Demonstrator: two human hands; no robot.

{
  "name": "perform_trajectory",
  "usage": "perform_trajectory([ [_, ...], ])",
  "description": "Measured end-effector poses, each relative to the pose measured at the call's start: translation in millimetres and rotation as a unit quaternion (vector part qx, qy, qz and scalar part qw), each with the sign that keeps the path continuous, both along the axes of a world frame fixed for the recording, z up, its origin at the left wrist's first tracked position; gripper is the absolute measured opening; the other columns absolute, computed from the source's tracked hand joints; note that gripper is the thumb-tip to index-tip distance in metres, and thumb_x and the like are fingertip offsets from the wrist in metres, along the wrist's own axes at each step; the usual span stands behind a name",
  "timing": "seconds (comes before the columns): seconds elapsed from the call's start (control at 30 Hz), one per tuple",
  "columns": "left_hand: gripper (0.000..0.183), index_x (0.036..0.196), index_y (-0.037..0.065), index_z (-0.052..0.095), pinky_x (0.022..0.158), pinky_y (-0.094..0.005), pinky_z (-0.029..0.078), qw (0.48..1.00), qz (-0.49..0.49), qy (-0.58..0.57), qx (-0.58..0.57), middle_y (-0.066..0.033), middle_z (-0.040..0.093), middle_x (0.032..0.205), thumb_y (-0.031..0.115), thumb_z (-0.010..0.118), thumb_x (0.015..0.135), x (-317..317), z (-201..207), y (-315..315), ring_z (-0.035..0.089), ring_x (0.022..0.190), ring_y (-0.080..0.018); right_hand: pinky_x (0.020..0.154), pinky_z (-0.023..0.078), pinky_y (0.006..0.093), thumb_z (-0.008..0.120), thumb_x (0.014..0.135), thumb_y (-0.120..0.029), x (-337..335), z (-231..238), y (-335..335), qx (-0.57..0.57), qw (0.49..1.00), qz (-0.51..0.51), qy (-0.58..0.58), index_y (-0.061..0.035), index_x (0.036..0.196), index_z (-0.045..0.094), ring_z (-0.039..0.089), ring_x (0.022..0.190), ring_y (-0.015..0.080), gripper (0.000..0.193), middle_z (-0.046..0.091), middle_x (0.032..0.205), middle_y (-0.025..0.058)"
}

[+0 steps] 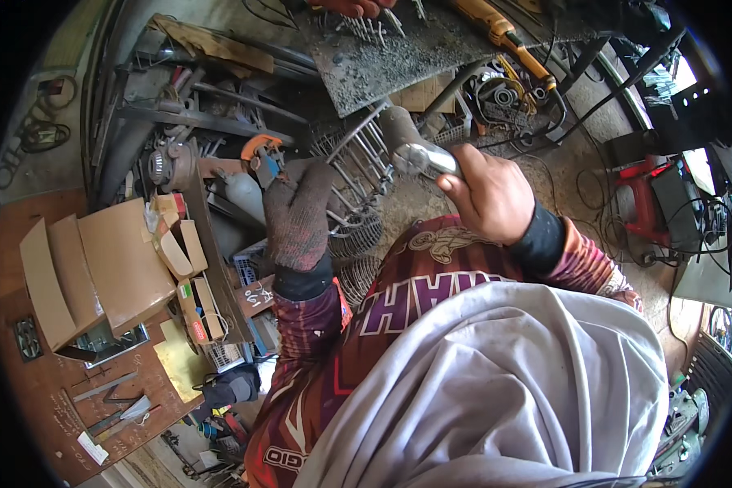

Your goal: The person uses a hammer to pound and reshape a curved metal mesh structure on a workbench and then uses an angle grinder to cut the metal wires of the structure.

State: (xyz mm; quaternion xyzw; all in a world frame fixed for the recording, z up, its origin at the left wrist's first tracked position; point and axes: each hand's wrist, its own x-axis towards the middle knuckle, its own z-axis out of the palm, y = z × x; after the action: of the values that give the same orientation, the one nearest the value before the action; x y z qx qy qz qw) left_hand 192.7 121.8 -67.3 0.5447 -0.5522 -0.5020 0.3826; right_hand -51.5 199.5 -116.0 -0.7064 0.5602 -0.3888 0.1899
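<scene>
Grey steel, polished along its handle, is seen in a hammer-like tool [419, 154], held in front of the torso, over the floor and near a wire rack [372, 159]. The handle is gripped by the bare right hand [496, 198], the fingers wrapped around it and the thumb laid along its side. The thick head is pointed away from the body, presumably so that the clothing is cleared.

The left hand [299, 220] is covered by a knitted glove and raised beside the rack, near a tool with an orange guard [262, 148]. The glove is perhaps worn against rough metal.

Thin rods [374, 32] are laid on the grit-covered grey tabletop [346, 85]; a yellow power tool [500, 32] is placed at its far side, probably for easy reach. Cardboard boxes [114, 264] are grouped on the brown tabletop [53, 435], apparently as storage.

Another person's hand [356, 6] is cut off by the top edge. The handle's lower end is hidden within the grip. Whether anything is pinched by the gloved fingers cannot be told. The lap is covered by pale cloth [496, 382].
</scene>
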Motion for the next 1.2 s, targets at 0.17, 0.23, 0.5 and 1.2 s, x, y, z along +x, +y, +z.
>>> perform_trajectory([
  [0.17, 0.018, 0.093, -0.002, 0.065, 0.052, -0.0260, 0.043, 0.999, 0.014, 0.037, -0.035, -0.0032, 0.060, 0.068, 0.016, 0.061, 0.090, -1.9, -4.4, 4.7, 0.055, 0.056, -0.0108, 0.052, 0.047, 0.0450, 0.058, 0.093, -0.039, 6.1, -1.5, 0.5, -0.084, 0.995, 0.057, 0.012, -0.0035, 0.088, 0.050, 0.058, 0.056, 0.0371, 0.036, 0.056, 0.062, 0.0168],
  [0.23, 0.020, 0.094, -0.002, 0.065, 0.051, -0.0255, 0.042, 1.000, 0.007, 0.002, -0.009, -0.0032, 0.060, 0.067, 0.017, 0.061, 0.090, -8.3, 4.8, 1.1, 0.054, 0.055, -0.0109, 0.049, 0.047, 0.0440, 0.058, 0.093, -0.037, 7.0, -5.1, -17.2, 0.016, 0.998, -0.010, 0.058, -0.0040, 0.086, 0.050, 0.058, 0.051, 0.0348, 0.035, 0.057, 0.060, 0.0145],
  [0.5, 0.020, 0.100, -0.002, 0.064, 0.048, -0.0253, 0.043, 0.991, 0.055, 0.114, 0.030, -0.0047, 0.059, 0.063, 0.015, 0.063, 0.089, 20.8, 1.1, -0.7, 0.052, 0.050, -0.0117, 0.057, 0.043, 0.0425, 0.057, 0.096, -0.034, -22.2, -36.4, -9.1, 0.087, 0.978, -0.118, -0.151, 0.0000, 0.086, 0.050, 0.052, 0.058, 0.0374, 0.036, 0.052, 0.067, 0.0221],
  [1.2, 0.017, 0.098, 0.003, 0.067, 0.055, -0.0301, 0.045, 0.815, -0.317, -0.238, -0.423, -0.0072, 0.066, 0.079, 0.009, 0.070, 0.082, -40.3, 20.1, -10.0, 0.056, 0.061, -0.0150, 0.049, 0.043, 0.0211, 0.051, 0.087, -0.070, -53.9, -67.0, -40.2, 0.324, 0.813, -0.077, -0.478, 0.0033, 0.108, 0.054, 0.049, 0.055, 0.0077, 0.076, 0.064, 0.082, 0.0107],
])
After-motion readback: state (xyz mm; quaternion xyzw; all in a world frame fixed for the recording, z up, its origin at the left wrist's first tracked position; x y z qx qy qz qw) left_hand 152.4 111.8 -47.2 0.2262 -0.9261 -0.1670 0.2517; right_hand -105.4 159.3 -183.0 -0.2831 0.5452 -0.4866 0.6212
